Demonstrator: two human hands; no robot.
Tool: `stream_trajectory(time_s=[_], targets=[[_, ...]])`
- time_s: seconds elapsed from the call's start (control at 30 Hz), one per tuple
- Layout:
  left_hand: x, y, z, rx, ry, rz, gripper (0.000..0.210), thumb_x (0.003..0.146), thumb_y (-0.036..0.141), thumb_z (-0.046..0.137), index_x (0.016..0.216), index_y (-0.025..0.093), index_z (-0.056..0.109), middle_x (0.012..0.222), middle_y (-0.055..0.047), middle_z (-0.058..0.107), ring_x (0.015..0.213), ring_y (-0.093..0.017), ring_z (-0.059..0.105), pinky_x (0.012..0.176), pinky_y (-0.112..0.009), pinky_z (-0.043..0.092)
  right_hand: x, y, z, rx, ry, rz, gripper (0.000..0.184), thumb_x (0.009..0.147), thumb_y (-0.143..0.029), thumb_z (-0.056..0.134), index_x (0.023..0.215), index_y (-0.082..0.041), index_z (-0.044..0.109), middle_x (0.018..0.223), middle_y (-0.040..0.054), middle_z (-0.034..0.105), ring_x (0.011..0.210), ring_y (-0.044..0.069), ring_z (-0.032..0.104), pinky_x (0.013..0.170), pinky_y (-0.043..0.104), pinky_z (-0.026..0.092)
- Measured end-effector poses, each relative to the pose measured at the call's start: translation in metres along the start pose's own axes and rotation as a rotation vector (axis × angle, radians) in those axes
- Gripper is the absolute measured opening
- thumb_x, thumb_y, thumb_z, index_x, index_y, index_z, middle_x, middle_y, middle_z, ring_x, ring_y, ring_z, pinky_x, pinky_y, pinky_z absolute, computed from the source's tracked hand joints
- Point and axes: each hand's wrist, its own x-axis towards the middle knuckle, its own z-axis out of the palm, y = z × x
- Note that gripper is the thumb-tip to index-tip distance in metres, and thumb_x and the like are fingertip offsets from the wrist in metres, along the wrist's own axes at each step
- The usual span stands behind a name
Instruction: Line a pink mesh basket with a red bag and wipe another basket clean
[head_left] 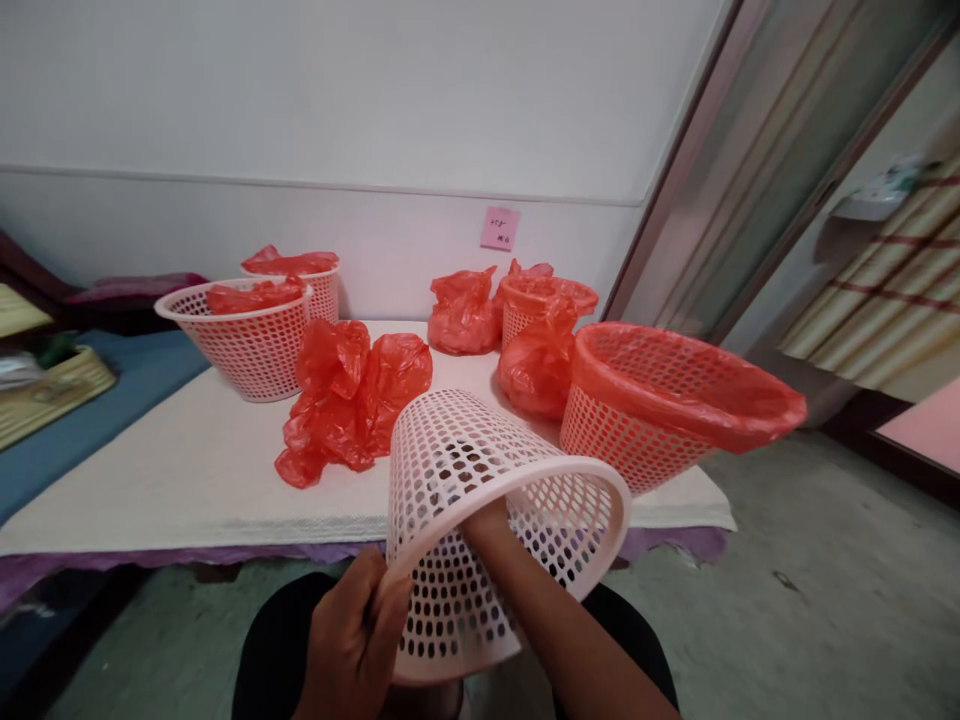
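The empty pink perforated basket (480, 520) is held tilted just off the tabletop (187, 470) edge; the left hand (352, 640) has its grip closed on the rim; the right hand (487, 520) reaches inside, grip hidden, cannot tell; beyond the basket lie loose red plastic bags (349, 395) and a bag-lined basket (667, 400).

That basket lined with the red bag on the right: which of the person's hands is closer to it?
Right. The right hand reaches inside the unlined basket, just below-left of the lined basket. The left hand grips the unlined basket's rim, lower and farther left.

The single head-worn camera looked forward and down from close above the person's lap, facing the desk (187, 480) and the wall (375, 100) behind.
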Motion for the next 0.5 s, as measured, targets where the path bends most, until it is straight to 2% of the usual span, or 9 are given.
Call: stream_trajectory(time_s=[0.13,0.2,0.27,0.4,0.47,0.5], targets=[[0.004,-0.004,0.001,0.03,-0.046,0.074,0.025,0.092,0.032,0.05,0.07,0.022,0.044,0.057,0.008,0.038,0.048,-0.008,0.038,0.049,-0.02,0.031,-0.007,-0.013,0.001,0.018,-0.054,-0.005,0.033,0.092,-0.027,0.045,0.122,-0.019,0.059,0.126,0.0096,0.06,0.125,0.027,0.049,0.103,0.046,0.039],[0.01,-0.01,-0.003,0.07,-0.068,0.151,0.025,0.091,0.028,0.052,0.068,0.022,0.043,0.057,0.009,0.039,0.047,-0.007,0.04,0.048,-0.018,0.033,-0.025,-0.022,-0.002,0.033,-0.125,-0.057,0.033,0.087,-0.026,0.052,0.119,-0.021,0.062,0.122,0.0076,0.063,0.118,0.025,0.055,0.097,0.04,0.044],[0.017,-0.013,-0.008,0.11,-0.043,0.165,0.023,0.091,0.027,0.053,0.07,0.022,0.046,0.057,0.009,0.043,0.048,-0.007,0.043,0.049,-0.017,0.035,-0.051,-0.028,-0.011,0.047,-0.206,-0.12,0.033,0.08,-0.024,0.06,0.112,-0.024,0.066,0.114,0.0052,0.066,0.105,0.023,0.061,0.09,0.034,0.048],[0.034,-0.008,-0.016,0.082,0.101,-0.019,0.03,0.089,0.037,0.054,0.065,0.021,0.046,0.057,0.008,0.043,0.05,-0.007,0.041,0.049,-0.018,0.035,-0.112,-0.034,-0.038,-0.015,-0.352,-0.263,0.027,0.076,-0.028,0.066,0.103,-0.028,0.068,0.096,0.0026,0.067,0.082,0.019,0.062,0.072,0.028,0.05],[0.044,-0.002,-0.018,0.036,0.129,-0.077,0.034,0.087,0.042,0.055,0.063,0.021,0.045,0.056,0.008,0.04,0.051,-0.008,0.039,0.049,-0.019,0.034,-0.137,-0.033,-0.047,-0.167,-0.347,-0.373,0.019,0.079,-0.03,0.068,0.098,-0.029,0.068,0.089,0.0021,0.065,0.077,0.019,0.061,0.067,0.027,0.048],[0.049,0.0,-0.018,0.016,0.122,-0.087,0.035,0.086,0.043,0.056,0.062,0.021,0.045,0.056,0.008,0.04,0.051,-0.008,0.038,0.049,-0.019,0.034,-0.146,-0.032,-0.049,-0.248,-0.301,-0.452,0.016,0.079,-0.031,0.069,0.094,-0.028,0.068,0.083,0.0019,0.064,0.075,0.019,0.06,0.064,0.028,0.047]])
